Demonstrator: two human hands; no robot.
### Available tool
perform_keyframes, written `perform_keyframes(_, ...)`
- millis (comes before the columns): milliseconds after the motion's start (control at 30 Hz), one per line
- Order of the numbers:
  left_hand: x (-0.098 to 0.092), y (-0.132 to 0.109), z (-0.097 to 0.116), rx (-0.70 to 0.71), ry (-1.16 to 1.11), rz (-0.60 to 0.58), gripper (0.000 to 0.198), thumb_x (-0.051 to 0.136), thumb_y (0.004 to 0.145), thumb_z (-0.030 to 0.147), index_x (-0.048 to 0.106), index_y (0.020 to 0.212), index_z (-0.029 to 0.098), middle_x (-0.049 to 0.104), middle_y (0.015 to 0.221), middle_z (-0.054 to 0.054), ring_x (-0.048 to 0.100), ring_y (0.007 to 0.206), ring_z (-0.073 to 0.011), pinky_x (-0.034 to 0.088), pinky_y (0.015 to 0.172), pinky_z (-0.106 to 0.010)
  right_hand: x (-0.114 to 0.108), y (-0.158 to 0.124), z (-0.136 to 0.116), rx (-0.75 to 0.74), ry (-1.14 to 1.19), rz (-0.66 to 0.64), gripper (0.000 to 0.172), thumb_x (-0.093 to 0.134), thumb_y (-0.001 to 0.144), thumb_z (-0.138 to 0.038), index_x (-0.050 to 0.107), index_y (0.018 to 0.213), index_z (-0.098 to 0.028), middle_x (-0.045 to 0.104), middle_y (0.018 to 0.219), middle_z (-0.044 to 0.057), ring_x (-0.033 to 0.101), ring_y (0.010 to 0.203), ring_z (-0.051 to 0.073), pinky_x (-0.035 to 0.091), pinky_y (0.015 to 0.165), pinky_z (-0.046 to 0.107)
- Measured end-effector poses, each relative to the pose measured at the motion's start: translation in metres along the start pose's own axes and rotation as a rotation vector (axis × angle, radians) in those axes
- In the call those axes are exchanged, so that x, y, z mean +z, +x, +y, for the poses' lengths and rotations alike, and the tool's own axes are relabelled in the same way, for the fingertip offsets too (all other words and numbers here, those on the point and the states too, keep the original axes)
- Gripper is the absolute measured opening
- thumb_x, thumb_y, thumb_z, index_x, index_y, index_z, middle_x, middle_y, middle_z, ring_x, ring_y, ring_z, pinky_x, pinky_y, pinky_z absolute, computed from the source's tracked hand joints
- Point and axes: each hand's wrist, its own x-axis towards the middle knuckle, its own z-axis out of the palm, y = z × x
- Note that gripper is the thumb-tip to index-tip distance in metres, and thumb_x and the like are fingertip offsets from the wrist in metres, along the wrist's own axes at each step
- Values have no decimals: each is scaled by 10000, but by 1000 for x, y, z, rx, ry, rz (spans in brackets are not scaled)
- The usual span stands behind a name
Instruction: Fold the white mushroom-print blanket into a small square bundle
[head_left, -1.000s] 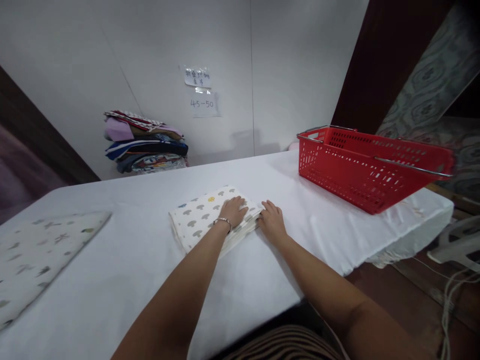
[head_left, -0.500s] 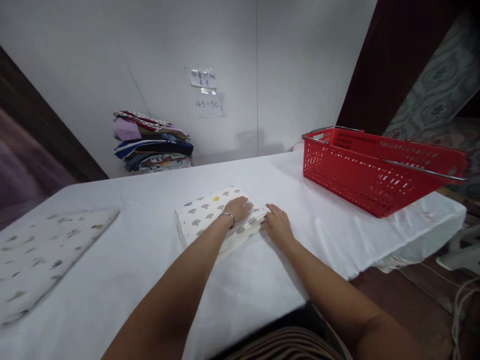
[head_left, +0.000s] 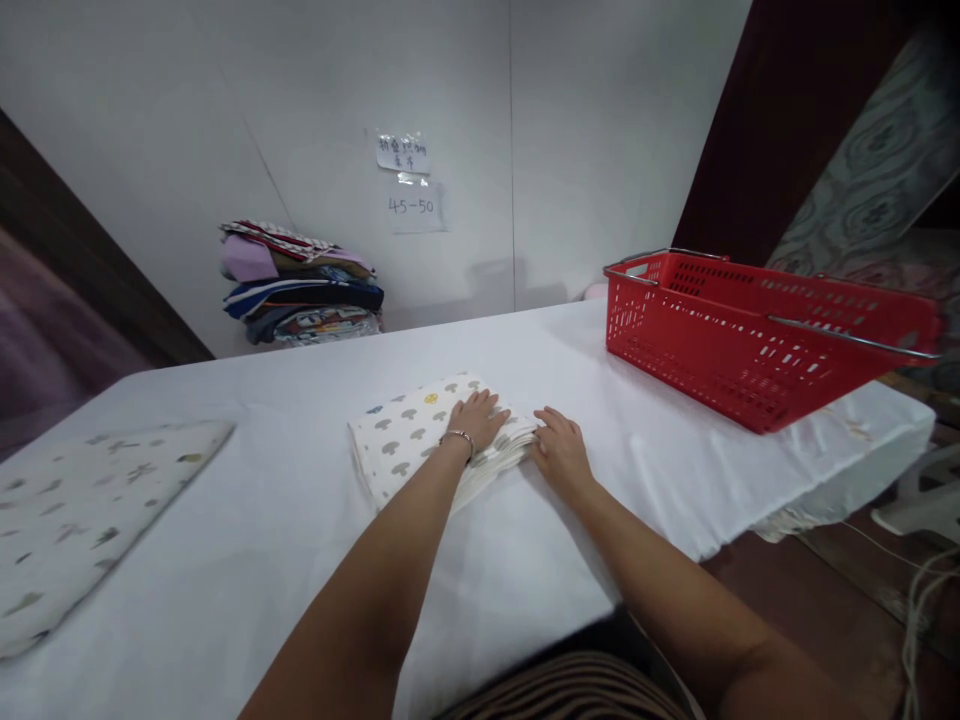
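A folded white cloth with grey mushroom-like prints point(head_left: 405, 430) lies in layers on the white-covered table point(head_left: 300, 560). My left hand point(head_left: 478, 420), with a bracelet at the wrist, rests flat on top of it near its right part, fingers spread. At the cloth's right edge is my right hand point(head_left: 561, 447); its fingertips touch the ends of the stacked layers, and its fingers are slightly bent and apart. Part of the cloth is hidden under my left hand and forearm.
Another printed white cloth point(head_left: 105, 510) lies flat at the left. A red basket point(head_left: 697, 340) with metal handles stands at the right. Piled folded fabrics point(head_left: 304, 290) sit by the wall at the back left. Paper signs point(head_left: 411, 207) hang on the wall.
My left hand has shifted slightly on the cloth, and its fingers are spread wider. My right hand stays at the right edge. The view has moved a little.
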Motion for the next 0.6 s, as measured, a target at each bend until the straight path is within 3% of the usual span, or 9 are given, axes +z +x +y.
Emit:
perform_keyframes(167, -2, -6, 2, 7, 8, -11, 574, 207, 875, 567, 290, 1361, 270, 188, 1486, -29, 113, 1365, -198, 108, 1087, -445, 1, -3, 1, 48, 49, 32, 144, 492, 763, -127, 607, 832, -179, 598, 1125, 78, 440, 1166, 200, 318, 940, 351)
perform_keyframes(367, -12, -13, 10, -6, 8, -30, 570, 261, 870, 539, 294, 1357, 245, 180, 1487, -37, 113, 1365, -202, 116, 1085, -448, -1, -4, 0, 143, 55, -74, 122, 489, 773, -154, 596, 750, -207, 641, 1002, 36, 564, 939, 171, 413, 809, 282)
perform_keyframes(467, -16, -21, 15, 1, -1, -27, 597, 309, 854, 553, 291, 1361, 239, 194, 1482, -59, 134, 1361, -224, 138, 1077, -459, -1, -4, 0, 163, 47, -85, 114, 482, 780, -168, 583, 763, -220, 632, 1012, 16, 579, 885, 158, 425, 734, 259)
perform_keyframes(600, -11, -33, 15, 122, -3, -16, 605, 291, 850, 593, 276, 1372, 287, 187, 1485, -31, 122, 1364, -224, 100, 1085, -472, 0, -6, 0, 213, 60, -98, 92, 480, 772, -184, 558, 806, -221, 590, 1104, 20, 588, 851, 149, 432, 689, 254)
